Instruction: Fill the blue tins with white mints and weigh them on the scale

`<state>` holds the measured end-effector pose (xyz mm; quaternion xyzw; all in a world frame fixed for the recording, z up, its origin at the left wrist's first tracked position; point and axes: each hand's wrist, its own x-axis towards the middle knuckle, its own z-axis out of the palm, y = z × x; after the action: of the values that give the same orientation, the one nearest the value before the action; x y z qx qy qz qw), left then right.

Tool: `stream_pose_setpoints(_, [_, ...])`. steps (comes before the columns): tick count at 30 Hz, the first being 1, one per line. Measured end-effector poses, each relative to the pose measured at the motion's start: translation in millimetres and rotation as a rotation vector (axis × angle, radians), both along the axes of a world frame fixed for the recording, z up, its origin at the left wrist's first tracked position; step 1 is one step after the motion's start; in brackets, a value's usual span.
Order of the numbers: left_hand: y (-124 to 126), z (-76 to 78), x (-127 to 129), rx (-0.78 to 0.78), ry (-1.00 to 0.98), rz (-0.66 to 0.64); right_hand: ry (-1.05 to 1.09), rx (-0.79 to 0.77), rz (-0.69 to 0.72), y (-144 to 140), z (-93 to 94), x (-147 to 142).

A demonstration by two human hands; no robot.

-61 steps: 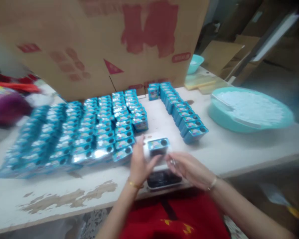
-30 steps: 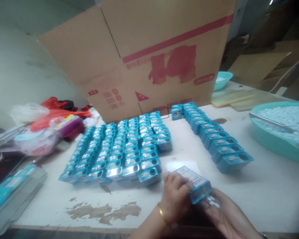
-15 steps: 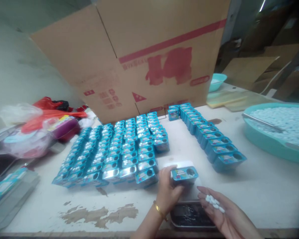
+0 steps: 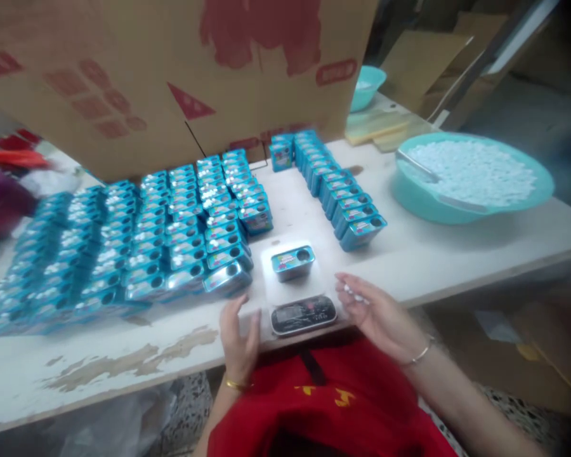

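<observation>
A small blue tin [image 4: 293,261] with a round hole in its lid sits on the white platform of a small digital scale [image 4: 302,313] at the table's near edge. My left hand [image 4: 238,335] hovers empty just left of the scale, fingers apart. My right hand [image 4: 377,312] is to the right of the scale, palm up, with a few small white tablets [image 4: 354,294] cupped near the fingertips. Neither hand touches the tin.
Several rows of matching blue tins [image 4: 137,235] cover the table's left and middle; another row [image 4: 339,193] runs toward the back. A teal basin of white tablets [image 4: 471,174] with a scoop stands right. A big cardboard box [image 4: 171,70] is behind. Bags [image 4: 4,190] lie far left.
My left hand has set the blue tin on the scale and let go, pulling back toward me. The right hand still cups white tablets. The view has tilted down.
</observation>
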<state>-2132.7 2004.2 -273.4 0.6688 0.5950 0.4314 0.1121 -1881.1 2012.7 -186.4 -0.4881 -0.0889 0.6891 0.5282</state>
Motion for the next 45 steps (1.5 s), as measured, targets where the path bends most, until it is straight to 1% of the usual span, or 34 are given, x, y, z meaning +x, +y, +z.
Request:
stream_pose_setpoints(3, [-8.0, -15.4, -11.5, -0.086, 0.021, 0.026, -0.137, 0.030, 0.092, 3.4, 2.8, 14.1])
stream_pose_setpoints(6, [-9.1, -24.5, -14.4, -0.098, 0.041, 0.028, -0.222, 0.090, 0.210, 15.9, 16.3, 18.2])
stream_pose_setpoints(9, [-6.6, -28.0, -12.9, -0.077, 0.094, 0.022, -0.270, 0.167, 0.313, 34.3, 37.2, 12.3])
stream_pose_setpoints(12, [-5.6, -30.0, -12.9, -0.056, 0.148, 0.008, -0.310, 0.243, 0.375, 54.4, 55.0, -0.3])
stream_pose_setpoints(14, [-6.6, -31.3, -14.1, -0.042, 0.166, 0.006, -0.337, 0.271, 0.404, 66.6, 61.9, -9.6])
stream_pose_setpoints(17, [-8.1, -30.6, -15.0, -0.033, 0.153, 0.006, -0.324, 0.265, 0.453, 79.9, 66.3, -19.5])
stream_pose_setpoints(20, [-4.4, -21.1, -10.3, -0.039, 0.017, -0.009, -0.239, 0.250, 0.437, 83.7, 66.0, -20.1])
stream_pose_setpoints(23, [10.1, -1.1, 2.2, 0.022, -0.126, -0.081, -0.128, 0.253, 0.351, 77.8, 59.4, -12.4])
stream_pose_setpoints(26, [34.1, 21.4, 18.4, 0.112, -0.153, -0.186, -0.036, 0.210, 0.272, 65.1, 44.7, -3.0])
stream_pose_setpoints(28, [51.1, 32.4, 27.7, 0.134, -0.146, -0.250, -0.002, 0.144, 0.234, 54.6, 31.6, 1.1])
stream_pose_setpoints(30, [65.7, 37.8, 34.3, 0.126, -0.132, -0.312, 0.017, 0.079, 0.204, 44.0, 18.2, 2.9])
stream_pose_setpoints(33, [81.1, 37.6, 39.3, 0.055, -0.140, -0.389, 0.039, 0.007, 0.167, 31.2, 1.7, 0.9])
stream_pose_setpoints(35, [87.0, 37.5, 41.0, 0.004, -0.146, -0.426, 0.065, -0.037, 0.160, 26.4, -5.0, -3.5])
stream_pose_setpoints(37, [89.1, 42.6, 42.5, 0.023, -0.090, -0.469, 0.113, -0.081, 0.156, 24.7, -7.7, -9.6])
stream_pose_setpoints(38, [88.7, 47.7, 43.2, 0.073, -0.018, -0.500, 0.145, -0.092, 0.148, 25.0, -7.8, -12.8])
stream_pose_setpoints(40, [86.1, 60.6, 44.6, 0.234, 0.171, -0.549, 0.209, -0.088, 0.111, 27.1, -6.3, -19.0])
stream_pose_setpoints(42, [83.1, 71.8, 45.2, 0.390, 0.341, -0.558, 0.261, -0.070, 0.073, 30.6, -4.0, -24.1])
stream_pose_setpoints(43, [82.2, 75.0, 45.1, 0.434, 0.397, -0.552, 0.278, -0.066, 0.061, 32.6, -3.2, -26.2])
stream_pose_setpoints(45, [81.8, 75.3, 43.9, 0.441, 0.457, -0.540, 0.301, -0.072, 0.052, 36.2, -3.0, -29.4])
